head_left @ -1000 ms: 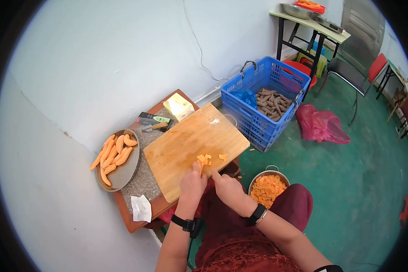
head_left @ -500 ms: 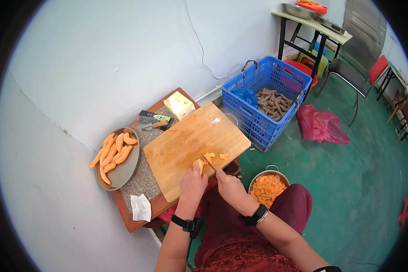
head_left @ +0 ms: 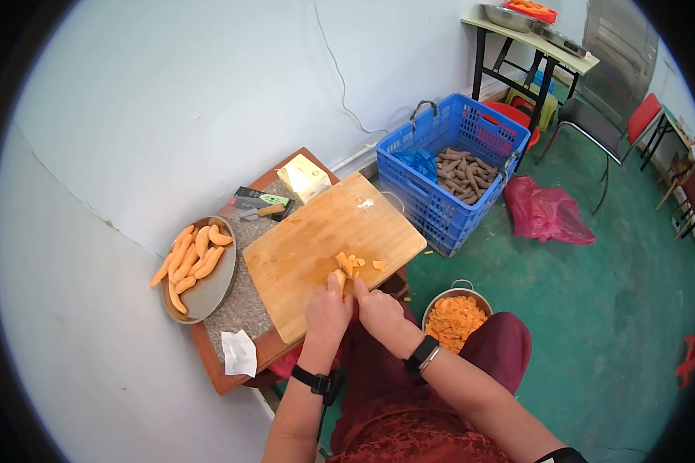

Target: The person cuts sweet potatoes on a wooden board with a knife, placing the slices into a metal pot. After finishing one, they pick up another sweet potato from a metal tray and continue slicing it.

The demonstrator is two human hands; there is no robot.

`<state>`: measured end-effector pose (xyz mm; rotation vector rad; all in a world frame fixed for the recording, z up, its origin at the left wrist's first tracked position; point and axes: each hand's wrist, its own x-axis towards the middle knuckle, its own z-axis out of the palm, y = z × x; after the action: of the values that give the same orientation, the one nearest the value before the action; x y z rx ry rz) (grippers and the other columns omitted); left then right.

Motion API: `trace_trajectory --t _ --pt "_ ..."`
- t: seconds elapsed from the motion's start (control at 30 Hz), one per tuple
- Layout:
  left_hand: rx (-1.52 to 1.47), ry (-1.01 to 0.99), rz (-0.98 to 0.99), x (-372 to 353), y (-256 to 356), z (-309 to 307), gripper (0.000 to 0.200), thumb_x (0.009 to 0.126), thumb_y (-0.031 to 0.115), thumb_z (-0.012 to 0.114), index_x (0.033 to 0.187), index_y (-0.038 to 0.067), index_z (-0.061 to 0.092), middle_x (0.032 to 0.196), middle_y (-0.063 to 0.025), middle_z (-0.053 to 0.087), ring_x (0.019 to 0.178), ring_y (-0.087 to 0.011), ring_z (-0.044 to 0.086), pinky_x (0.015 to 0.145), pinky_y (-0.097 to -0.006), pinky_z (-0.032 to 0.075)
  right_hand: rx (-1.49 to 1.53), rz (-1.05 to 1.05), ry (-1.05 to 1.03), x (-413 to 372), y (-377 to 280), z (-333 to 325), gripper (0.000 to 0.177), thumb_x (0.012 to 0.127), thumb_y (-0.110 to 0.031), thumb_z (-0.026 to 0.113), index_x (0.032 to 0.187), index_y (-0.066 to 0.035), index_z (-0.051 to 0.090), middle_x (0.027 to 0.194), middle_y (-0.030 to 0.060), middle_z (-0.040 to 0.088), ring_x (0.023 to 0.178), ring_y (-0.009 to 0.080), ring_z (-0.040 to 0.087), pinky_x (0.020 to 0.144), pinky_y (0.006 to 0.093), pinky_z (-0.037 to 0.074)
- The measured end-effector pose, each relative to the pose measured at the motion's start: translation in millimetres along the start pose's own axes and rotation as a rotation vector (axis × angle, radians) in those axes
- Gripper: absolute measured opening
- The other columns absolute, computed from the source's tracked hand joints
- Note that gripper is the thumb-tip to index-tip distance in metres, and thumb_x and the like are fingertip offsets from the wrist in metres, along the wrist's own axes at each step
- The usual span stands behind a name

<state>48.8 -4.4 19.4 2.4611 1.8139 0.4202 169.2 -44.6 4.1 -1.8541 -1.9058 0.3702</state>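
Note:
My left hand [head_left: 328, 309] is closed around a peeled orange sweet potato [head_left: 339, 278] at the near edge of the wooden cutting board [head_left: 301, 255]. Beside it, my right hand [head_left: 382, 315] grips a knife, whose blade [head_left: 351, 272] is mostly hidden against the sweet potato. Small cut orange pieces [head_left: 354, 261] lie on the board just beyond both hands. On the left, a round metal pan [head_left: 212, 295] holds several whole peeled sweet potatoes [head_left: 185, 258]. A metal pot [head_left: 461, 288] of orange peelings or slices [head_left: 454, 319] sits on the floor by my right knee.
Behind the board lie a yellow-white box [head_left: 305, 177] and a wooden-handled peeler or knife [head_left: 266, 211]. White paper [head_left: 239, 353] rests at the table's near corner. A blue crate [head_left: 417, 204] with unpeeled sweet potatoes [head_left: 465, 176] and a pink bag [head_left: 548, 212] are on the floor.
My right hand has moved slightly left and lower, closer to my left hand. The blade shows less, and more cut pieces lie on the board by the sweet potato.

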Motion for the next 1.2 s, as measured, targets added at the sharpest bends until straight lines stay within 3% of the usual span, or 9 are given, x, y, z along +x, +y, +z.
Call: trace_trajectory --t 0.2,0.4,0.6,0.9,1.2 --pt "-0.011 -0.010 -0.012 0 -1 0 0.050 0.080 0.024 0.064 0.123 0.002 0.048 0.080 -0.0207 0.063 0.067 -0.0371 0.066 0.057 -0.0454 0.054 0.081 -0.038 0.104 -1 14 6 0.040 0.084 -0.007 0.054 0.123 0.001 0.051 0.063 0.0183 0.063 0.056 0.0329 0.065 0.049 0.0425 0.053" --pt "-0.072 0.005 -0.062 0 0 3 0.047 0.077 0.024 0.065 0.119 0.005 0.053 0.080 -0.0224 0.064 0.069 -0.0397 0.065 0.059 -0.0478 0.053 0.215 -0.035 0.121 -7 25 4 0.031 0.089 -0.008 0.052 0.120 -0.002 0.052 0.063 0.0232 0.061 0.059 0.0377 0.063 0.051 0.0471 0.051" --pt "-0.053 0.013 -0.060 0 1 2 0.044 0.078 0.024 0.064 0.115 0.005 0.053 0.080 -0.0228 0.064 0.069 -0.0398 0.065 0.059 -0.0476 0.053 0.289 -0.009 0.202 -2 29 1 0.025 0.091 -0.009 0.050 0.115 0.000 0.053 0.063 0.0213 0.061 0.059 0.0369 0.064 0.051 0.0472 0.052" --pt "-0.047 0.023 -0.054 0 1 3 0.042 0.077 0.023 0.065 0.113 0.004 0.053 0.077 -0.0217 0.064 0.068 -0.0390 0.065 0.058 -0.0471 0.053 0.053 -0.055 0.152 -9 27 6 0.032 0.090 -0.011 0.051 0.122 -0.006 0.051 0.066 0.0177 0.063 0.059 0.0346 0.064 0.054 0.0446 0.053" --pt "-0.053 -0.025 -0.046 2 0 4 0.043 0.079 0.025 0.066 0.113 0.004 0.049 0.084 -0.0205 0.063 0.073 -0.0381 0.066 0.061 -0.0464 0.055 0.127 -0.089 0.101 -5 26 -4 0.039 0.090 -0.010 0.051 0.128 -0.002 0.049 0.066 0.0199 0.062 0.060 0.0360 0.064 0.054 0.0454 0.052"
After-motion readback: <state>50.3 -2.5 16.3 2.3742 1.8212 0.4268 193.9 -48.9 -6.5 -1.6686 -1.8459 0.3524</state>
